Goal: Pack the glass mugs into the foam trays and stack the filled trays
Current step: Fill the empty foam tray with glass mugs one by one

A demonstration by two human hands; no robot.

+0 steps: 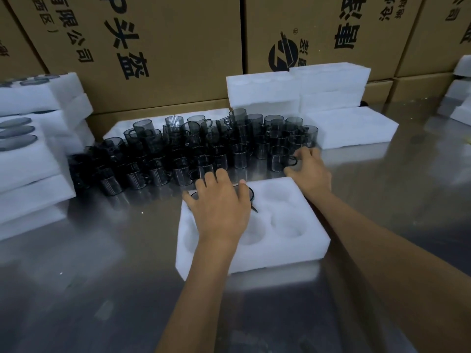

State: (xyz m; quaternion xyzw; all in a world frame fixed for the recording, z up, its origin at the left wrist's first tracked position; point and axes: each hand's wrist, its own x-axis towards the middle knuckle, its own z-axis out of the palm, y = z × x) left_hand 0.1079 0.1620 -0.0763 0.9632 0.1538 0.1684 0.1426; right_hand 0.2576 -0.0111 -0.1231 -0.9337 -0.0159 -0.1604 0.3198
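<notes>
A white foam tray [288, 247] with round pockets lies on the steel table in front of me. My left hand [221, 207] rests flat on a dark glass mug [251, 193] seated in the tray's far-left pocket, fingers spread over its rim. The other visible pockets are bare. Behind the tray stands a crowd of several smoky glass mugs [178, 154]. My right hand [309, 171] curls around the handle of the nearest right-hand mug [281, 159], which stands on the table.
Filled foam trays are stacked at the left [30, 159]. Bare foam trays stand behind the mugs [262, 91] and at the right [354, 128]. Large cardboard boxes [165, 47] wall off the back. More foam sits at the far right edge [461, 98].
</notes>
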